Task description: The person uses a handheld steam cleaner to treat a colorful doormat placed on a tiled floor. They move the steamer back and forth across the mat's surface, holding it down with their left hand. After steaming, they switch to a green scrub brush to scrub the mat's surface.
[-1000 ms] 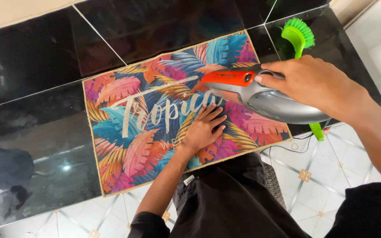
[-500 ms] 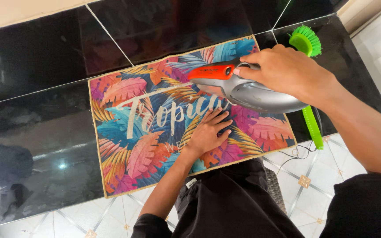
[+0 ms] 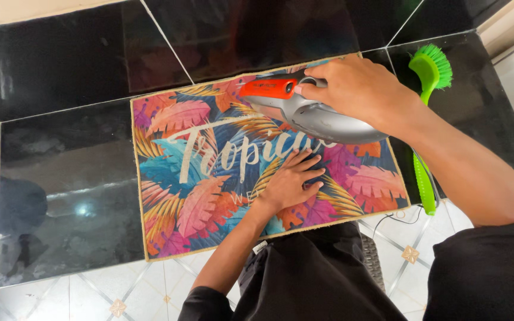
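Gripping a handheld vacuum upper centre, right hand sweeps the mat; left hand presses flat, open.

Glossy black tiles, woven mat

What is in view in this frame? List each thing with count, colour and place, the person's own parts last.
Doormat: one, many-coloured leaf print with pale lettering, flat on the black tiles.
Handheld vacuum: one, grey with an orange nozzle, over the mat's far edge.
Scrub brush: one, bright green, on the black tiles right of the mat.
Cord: one, thin and dark, on the pale floor by the mat's near right corner.
Black tiles: glossy, under the mat.
Pale patterned tiles: near floor.
Left hand: flat on the mat, fingers spread.
Right hand: gripping the vacuum's handle.
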